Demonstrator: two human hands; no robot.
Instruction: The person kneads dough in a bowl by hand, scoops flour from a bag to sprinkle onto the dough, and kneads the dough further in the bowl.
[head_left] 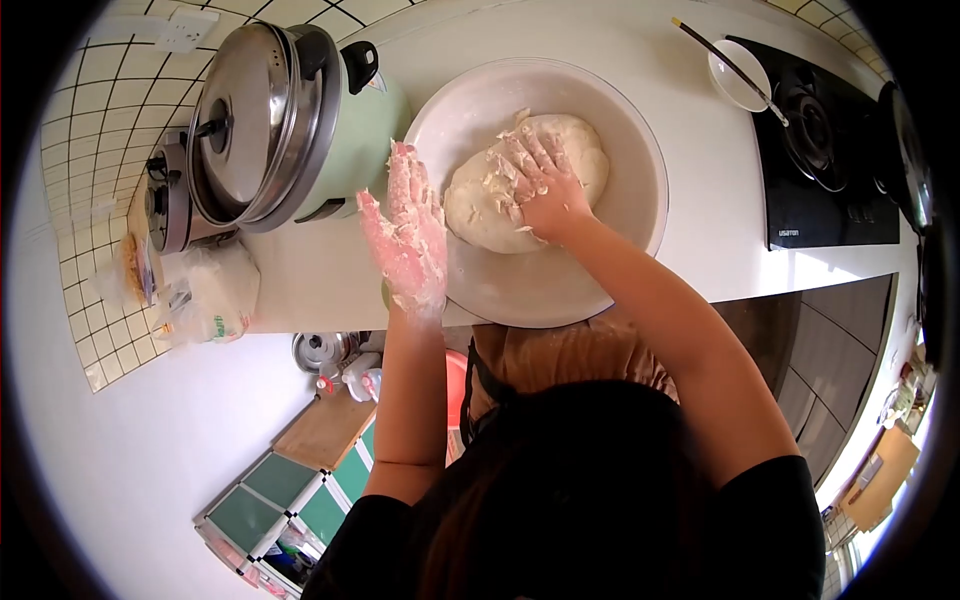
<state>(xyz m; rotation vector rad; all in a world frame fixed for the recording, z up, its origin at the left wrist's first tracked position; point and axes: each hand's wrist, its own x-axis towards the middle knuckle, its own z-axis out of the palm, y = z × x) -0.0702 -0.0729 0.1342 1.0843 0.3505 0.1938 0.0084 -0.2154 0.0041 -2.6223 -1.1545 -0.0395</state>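
A large pale lump of dough [480,205] lies in a wide white basin [640,200] on the counter. My right hand [545,187] rests on top of the dough with its fingers spread, bits of dough stuck to them. Just left of the dough, my left hand [412,235] is held up by the basin's left rim, palm showing and thumb apart from the fingers. It holds nothing, and sticky dough coats its palm and fingers.
A green cooker [370,130] with a steel lidded pot beside it stands left of the basin. At the right are a black stove [850,210] and a white bowl [730,90] with a brush-like stick across it. Plastic bags [215,290] lie at the left.
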